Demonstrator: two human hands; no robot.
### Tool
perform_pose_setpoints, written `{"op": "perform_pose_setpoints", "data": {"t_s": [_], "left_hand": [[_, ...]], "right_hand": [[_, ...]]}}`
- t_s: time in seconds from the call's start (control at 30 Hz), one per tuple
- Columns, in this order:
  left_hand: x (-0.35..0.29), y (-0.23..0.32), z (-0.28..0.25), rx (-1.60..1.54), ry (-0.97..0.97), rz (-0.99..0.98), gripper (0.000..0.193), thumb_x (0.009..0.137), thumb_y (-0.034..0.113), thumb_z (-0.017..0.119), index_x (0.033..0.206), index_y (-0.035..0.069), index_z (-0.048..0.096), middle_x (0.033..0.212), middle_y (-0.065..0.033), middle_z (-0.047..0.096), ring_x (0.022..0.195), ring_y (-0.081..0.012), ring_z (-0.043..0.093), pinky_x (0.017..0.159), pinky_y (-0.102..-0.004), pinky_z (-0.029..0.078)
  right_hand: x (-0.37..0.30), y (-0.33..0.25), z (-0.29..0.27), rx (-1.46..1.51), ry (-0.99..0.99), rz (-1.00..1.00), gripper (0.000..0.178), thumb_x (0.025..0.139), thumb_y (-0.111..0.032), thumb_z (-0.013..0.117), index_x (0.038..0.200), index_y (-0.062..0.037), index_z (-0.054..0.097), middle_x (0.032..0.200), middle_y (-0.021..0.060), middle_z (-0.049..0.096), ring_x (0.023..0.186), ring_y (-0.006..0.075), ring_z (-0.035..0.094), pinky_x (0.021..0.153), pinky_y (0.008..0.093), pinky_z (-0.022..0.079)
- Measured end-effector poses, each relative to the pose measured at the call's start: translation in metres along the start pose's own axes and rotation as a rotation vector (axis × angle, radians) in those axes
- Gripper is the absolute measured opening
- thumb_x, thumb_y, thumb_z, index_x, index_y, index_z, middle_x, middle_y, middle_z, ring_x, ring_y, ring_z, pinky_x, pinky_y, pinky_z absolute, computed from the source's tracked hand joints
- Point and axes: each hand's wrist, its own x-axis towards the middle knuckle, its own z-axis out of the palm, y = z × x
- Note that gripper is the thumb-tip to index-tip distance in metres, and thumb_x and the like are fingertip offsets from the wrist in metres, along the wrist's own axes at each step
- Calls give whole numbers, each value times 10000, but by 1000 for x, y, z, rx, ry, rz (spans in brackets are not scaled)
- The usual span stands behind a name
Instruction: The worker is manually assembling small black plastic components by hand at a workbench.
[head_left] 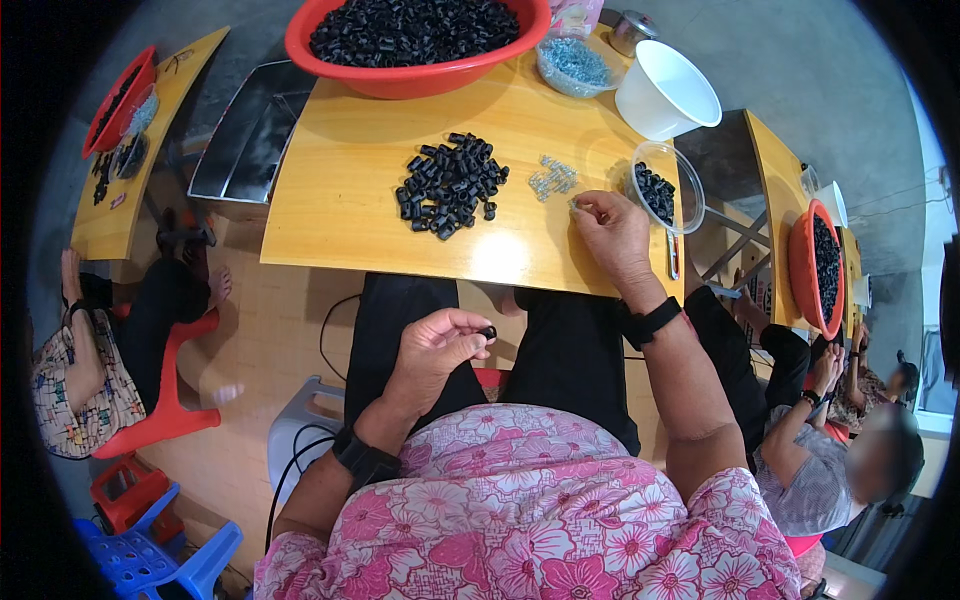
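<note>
My left hand [435, 350] is raised over my lap, thumb and forefinger pinching a small black plastic sleeve [488, 333]. On the table's right side, my right hand [612, 238] has its fingertips pinched at the tabletop, with a small silvery piece [574, 204] just showing at them. Beside those fingers lies a small heap of silvery, screw-like pieces [553, 178]. Left of it spreads a loose pile of black plastic parts [452, 185]. Right of my right hand, a clear round tub [690, 180] contains more black parts [655, 192].
A red basin [400, 80] full of black parts stands at the table's far edge. A clear bowl [575, 66] of silvery pieces and a white bucket [665, 92] are at far right. A metal box [245, 135] adjoins the table's left. Other people sit at side tables.
</note>
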Motion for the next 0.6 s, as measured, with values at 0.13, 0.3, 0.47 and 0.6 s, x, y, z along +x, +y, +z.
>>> {"op": "perform_pose_setpoints", "data": {"t_s": [0.13, 0.3, 0.47, 0.6], "left_hand": [[0, 0, 0, -7, 2, 4, 169, 868, 8, 603, 1037, -2, 607, 927, -57, 635, 805, -104, 606, 749, -232, 516], [0, 0, 0, -6, 2, 13, 167, 869, 11, 603, 1035, -3, 607, 923, -56, 635, 803, -106, 607, 749, -237, 517], [0, 0, 0, -5, 5, 2, 168, 868, 13, 606, 1035, -4, 605, 922, -56, 635, 799, -110, 609, 751, -239, 518], [1, -1, -1, -7, 1, 4, 171, 867, 11, 606, 1038, -3, 604, 922, -57, 634, 800, -112, 612, 751, -241, 520]], "right_hand": [[-3, 1, 1, 231, -14, 69, 141, 793, -73, 668, 901, 17, 684, 698, 59, 630, 599, 87, 551, 575, 224, 451], [-2, -1, -4, 158, 3, 23, 138, 762, -102, 616, 845, -21, 690, 777, 152, 654, 684, 246, 632, 655, 321, 497], [-10, -11, -5, 125, -46, 21, 150, 743, -137, 639, 847, -41, 684, 785, 137, 627, 705, 269, 623, 655, 346, 493], [-8, -13, -3, -28, -38, -28, 153, 725, -162, 633, 827, -55, 674, 814, 135, 623, 760, 319, 616, 692, 387, 493]]}}
